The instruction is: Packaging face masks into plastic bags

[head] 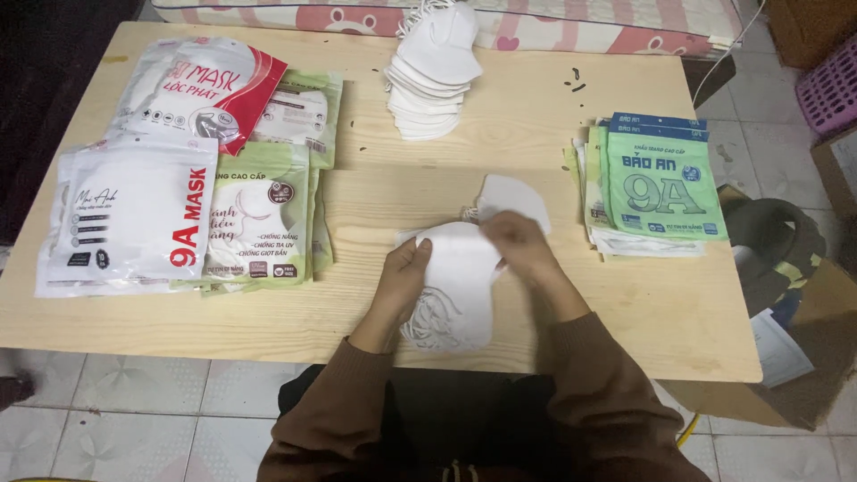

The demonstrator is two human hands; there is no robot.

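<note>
**2 hands on a small stack of white masks at the table's near edge**

The left hand grips the left side of the white masks, fingers curled over the edge. The right hand pinches the upper right, fingers closed on 1 mask. The stack lies centre-front on the wooden table. Bare wood opens on both sides: packaged masks fill the left, green pouches sit near the right edge, and a loose mask pile stands at the far edge.
</note>
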